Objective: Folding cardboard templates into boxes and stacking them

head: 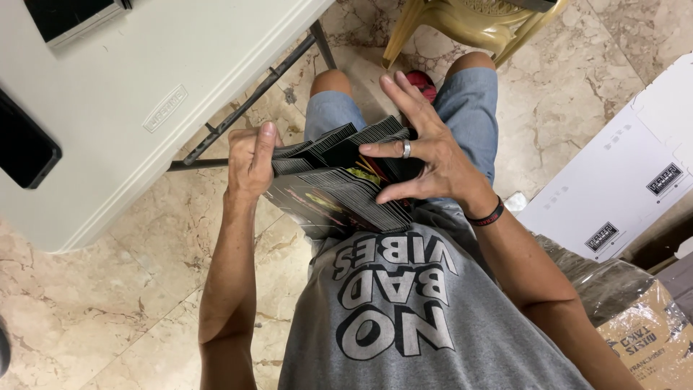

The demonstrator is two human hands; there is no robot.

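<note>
A thick stack of dark, flat printed cards or folded cartons (339, 184) rests on my lap, fanned out along its edges. My left hand (253, 159) grips the stack's left end, thumb pointing up over its top. My right hand (426, 148) lies on the stack's right side with fingers spread, a ring on one finger and a dark band on the wrist; its fingertips press into the fanned edges. I sit in denim shorts and a grey printed shirt.
A white folding table (130, 108) stands at the left with a black phone (25, 148) and a dark device (72, 16) on it. A tan plastic chair (476, 22) is ahead. White cartons (621, 173) and a wrapped brown box (642, 325) sit at the right on the marble floor.
</note>
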